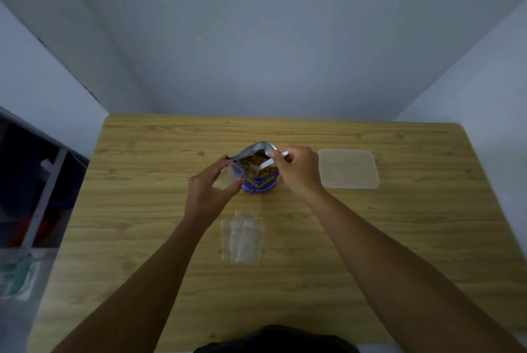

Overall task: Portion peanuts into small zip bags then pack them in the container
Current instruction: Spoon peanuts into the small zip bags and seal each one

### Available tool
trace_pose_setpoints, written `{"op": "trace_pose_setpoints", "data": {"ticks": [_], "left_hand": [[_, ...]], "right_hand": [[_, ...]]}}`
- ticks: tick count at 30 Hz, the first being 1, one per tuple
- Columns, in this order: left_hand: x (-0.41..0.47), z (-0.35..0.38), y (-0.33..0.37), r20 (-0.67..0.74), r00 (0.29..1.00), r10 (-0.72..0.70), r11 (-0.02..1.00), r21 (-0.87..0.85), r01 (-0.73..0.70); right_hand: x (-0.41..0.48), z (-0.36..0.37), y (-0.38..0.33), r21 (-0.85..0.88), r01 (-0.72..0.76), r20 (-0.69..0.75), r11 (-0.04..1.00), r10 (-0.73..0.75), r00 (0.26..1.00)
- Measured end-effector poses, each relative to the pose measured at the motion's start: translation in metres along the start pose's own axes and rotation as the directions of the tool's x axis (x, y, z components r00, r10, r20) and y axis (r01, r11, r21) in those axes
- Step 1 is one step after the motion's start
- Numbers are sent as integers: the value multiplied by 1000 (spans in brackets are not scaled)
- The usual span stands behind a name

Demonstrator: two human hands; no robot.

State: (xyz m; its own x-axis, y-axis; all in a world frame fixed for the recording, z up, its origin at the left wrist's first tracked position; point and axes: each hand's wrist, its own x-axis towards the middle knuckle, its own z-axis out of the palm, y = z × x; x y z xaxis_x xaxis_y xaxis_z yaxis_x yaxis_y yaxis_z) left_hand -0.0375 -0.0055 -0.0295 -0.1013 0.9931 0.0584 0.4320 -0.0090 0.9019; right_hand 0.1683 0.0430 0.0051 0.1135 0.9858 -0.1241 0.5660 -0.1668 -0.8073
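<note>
Dark clothing (273, 338) at bottom edge, closest to me, both my bare forearms reaching out over wooden table (399, 238). Next up: a loose pile of empty small zip bags (243, 238), clear, overlapping, flat on the table between my arms.

Beyond them, mid-table, the blue peanut pouch (259, 182) stands upright, top open, silver lining showing, peanuts (251, 171) visible inside.

My left hand (211, 190) is at the pouch's left side, thumb and fingers pinching one clear zip bag (229, 177) and holding it up right against the pouch. Can't tell if that bag has anything in it.

My right hand (298, 172) is at the pouch's right side, fingers clamped on the handle of a white plastic spoon (263, 165); spoon slants down into the pouch, bowl end in the peanuts.

Translucent square container (348, 168) sits on the table just right of my right hand, not touching it. Can't tell whether its lid is on.

Far left, off the table: dark shelf unit (42, 181) with white frame.
</note>
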Motion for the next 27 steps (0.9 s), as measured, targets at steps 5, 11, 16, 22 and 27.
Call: {"op": "trace_pose_setpoints", "data": {"ticks": [5, 11, 16, 22, 27], "left_hand": [[-1, -2, 5, 19, 1000, -22, 999, -24, 23], [0, -3, 6, 18, 999, -49, 998, -33, 50], [2, -4, 5, -19, 1000, 17, 1000, 12, -16], [8, -6, 2, -48, 994, 97, 989, 113, -92], [17, -7, 8, -56, 995, 87, 987, 144, -78]], "right_hand": [[0, -12, 0, 97, -86, 20, 992, 84, 996], [-2, -2, -1, 167, -172, 63, 971, 164, 984], [6, -9, 3, 317, -268, 61, 910, 263, 963], [9, -15, 10, 460, -396, 98, 795, 397, 912], [13, -32, 10, 563, -418, 122, 713, 428, 896]]}}
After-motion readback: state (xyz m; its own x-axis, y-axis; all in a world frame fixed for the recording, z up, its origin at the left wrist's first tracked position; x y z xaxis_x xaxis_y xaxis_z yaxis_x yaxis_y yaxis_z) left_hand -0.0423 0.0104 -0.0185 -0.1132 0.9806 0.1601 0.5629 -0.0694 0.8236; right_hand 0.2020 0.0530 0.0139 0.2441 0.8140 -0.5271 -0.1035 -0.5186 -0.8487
